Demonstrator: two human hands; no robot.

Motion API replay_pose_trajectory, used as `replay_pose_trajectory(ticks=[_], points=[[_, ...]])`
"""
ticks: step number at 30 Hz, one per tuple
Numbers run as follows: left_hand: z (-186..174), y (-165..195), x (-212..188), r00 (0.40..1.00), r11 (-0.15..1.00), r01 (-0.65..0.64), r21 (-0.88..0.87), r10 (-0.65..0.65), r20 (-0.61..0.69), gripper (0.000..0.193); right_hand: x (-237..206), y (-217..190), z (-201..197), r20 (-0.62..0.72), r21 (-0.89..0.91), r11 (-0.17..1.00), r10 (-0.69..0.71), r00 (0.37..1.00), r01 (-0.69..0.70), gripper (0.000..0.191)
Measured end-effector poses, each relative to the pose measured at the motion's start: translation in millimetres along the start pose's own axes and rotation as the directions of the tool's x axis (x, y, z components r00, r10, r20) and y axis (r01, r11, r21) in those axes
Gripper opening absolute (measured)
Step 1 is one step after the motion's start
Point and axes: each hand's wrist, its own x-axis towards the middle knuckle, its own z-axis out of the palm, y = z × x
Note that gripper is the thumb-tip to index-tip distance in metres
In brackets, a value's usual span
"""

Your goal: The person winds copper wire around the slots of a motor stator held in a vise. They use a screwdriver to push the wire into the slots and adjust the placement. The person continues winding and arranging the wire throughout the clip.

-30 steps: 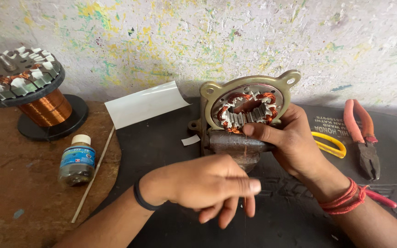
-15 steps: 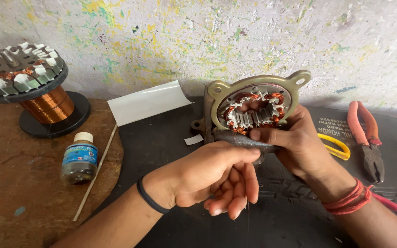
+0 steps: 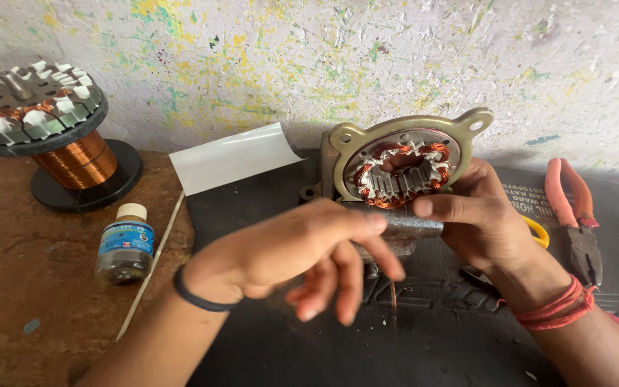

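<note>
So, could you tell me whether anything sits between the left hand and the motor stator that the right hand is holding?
Nothing visible does. The left hand hovers just in front of the motor stator, with its fingertips beside the right hand that steadies it. A thin copper wire hangs below the left fingers, not in the way.

spare bits around the black mat

a black mat [image 3: 274,351] covers the surface; off its left edge stand a copper wire spool [image 3: 73,161] topped by a wound stator [image 3: 30,100], a small clear bottle [image 3: 125,244] and a thin stick [image 3: 148,269]. a white sheet [image 3: 234,158] lies at the mat's upper left corner, red-handled pliers [image 3: 574,215] on its right side.
</note>
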Motion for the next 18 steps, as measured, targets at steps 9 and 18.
replay_pose_trajectory(ticks=[9,18], points=[[18.1,-8.8,7.5,0.543,0.449,-0.305,0.840,0.807,-0.233,0.017,-3.2,-4.0,-9.9,0.074,0.151,0.984,0.080,0.994,-0.091,0.052],[28.7,-19.3,18.9,0.354,0.323,-0.236,0.917,0.907,-0.228,0.012,-2.2,-6.5,-12.0,0.074,0.169,0.976,0.127,0.989,-0.137,0.072]])
